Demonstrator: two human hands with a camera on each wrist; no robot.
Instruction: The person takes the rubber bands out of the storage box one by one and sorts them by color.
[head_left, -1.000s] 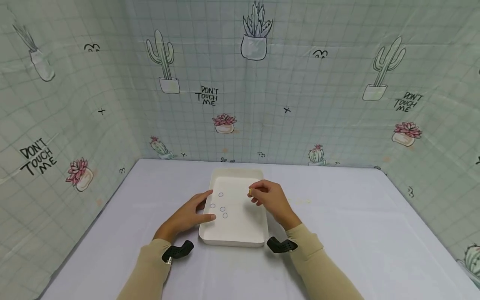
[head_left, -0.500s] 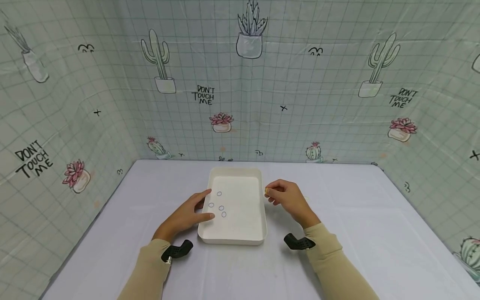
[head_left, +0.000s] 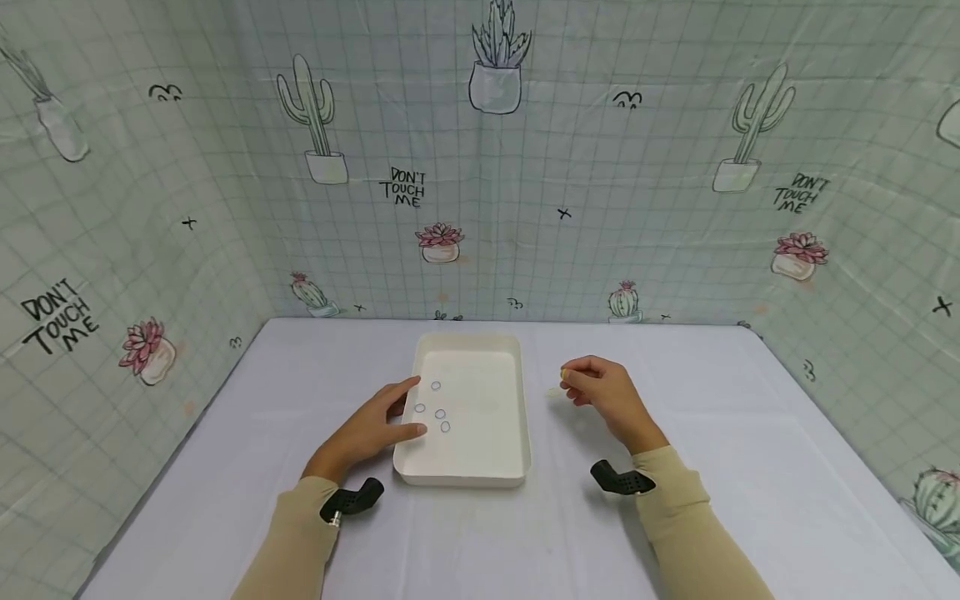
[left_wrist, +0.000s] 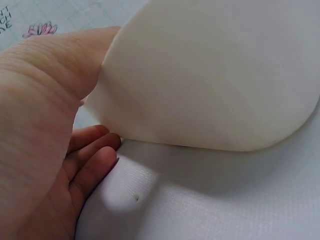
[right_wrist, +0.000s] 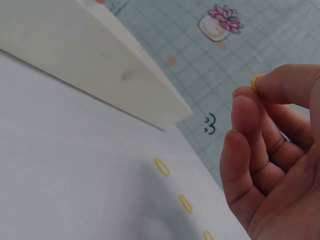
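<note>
A white tray (head_left: 487, 417) lies on the table, with several thin blue rings (head_left: 440, 414) in its left half. My left hand (head_left: 371, 427) holds the tray's left side, the thumb over the rim and the fingers against the outer wall in the left wrist view. To the right of the tray, my right hand (head_left: 611, 400) is raised above the table. Between its thumb and index finger it pinches a small yellow ring (right_wrist: 256, 82), partly hidden by the thumb. Below it, more yellow rings (right_wrist: 185, 204) lie on the table in the right wrist view.
A white cloth covers the table (head_left: 720, 467). Grid-patterned fabric (head_left: 525, 167) with cactus drawings rises behind it and at both sides. A black wrist device (head_left: 621, 478) sits at the right wrist, another black device (head_left: 352, 498) at the left.
My right hand, pinching the yellow ring, has moved rightward from above the tray to over the table beside it. The left hand stays on the tray, and the blue rings have not moved.
</note>
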